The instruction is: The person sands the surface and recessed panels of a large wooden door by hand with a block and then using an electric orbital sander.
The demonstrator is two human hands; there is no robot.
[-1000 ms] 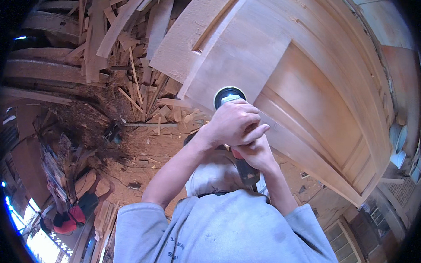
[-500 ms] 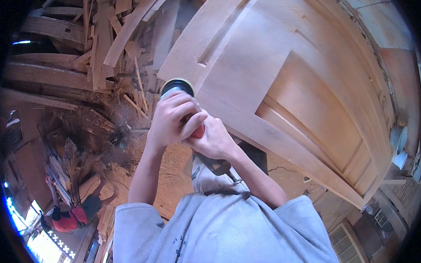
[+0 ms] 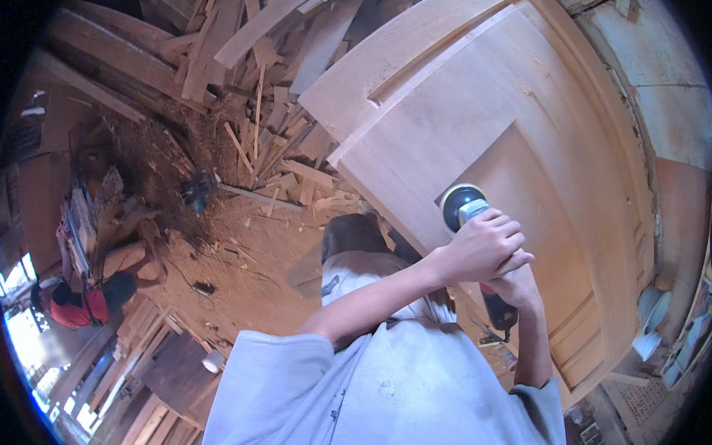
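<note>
A pale wooden panelled door point(image 3: 532, 111) lies flat in front of me. A power sander with a round black disc head point(image 3: 460, 204) and a red and black body point(image 3: 499, 310) rests on the door's raised middle panel. My left hand point(image 3: 481, 246) grips the top of the sander just behind the disc. Directly below it, my right hand point(image 3: 518, 287) wraps around the sander's body. The two hands touch each other. My grey shirt point(image 3: 397, 389) fills the lower middle of the view.
A heap of scrap planks and offcuts point(image 3: 251, 70) lies at the upper left, on a floor covered in sawdust point(image 3: 237, 250). A person in red point(image 3: 79, 305) crouches at the far left. White buckets point(image 3: 648, 336) stand at the right beyond the door.
The sander and both hands went left to the door's left edge, then swung right and down onto the middle panel. Both hands kept their grip.
</note>
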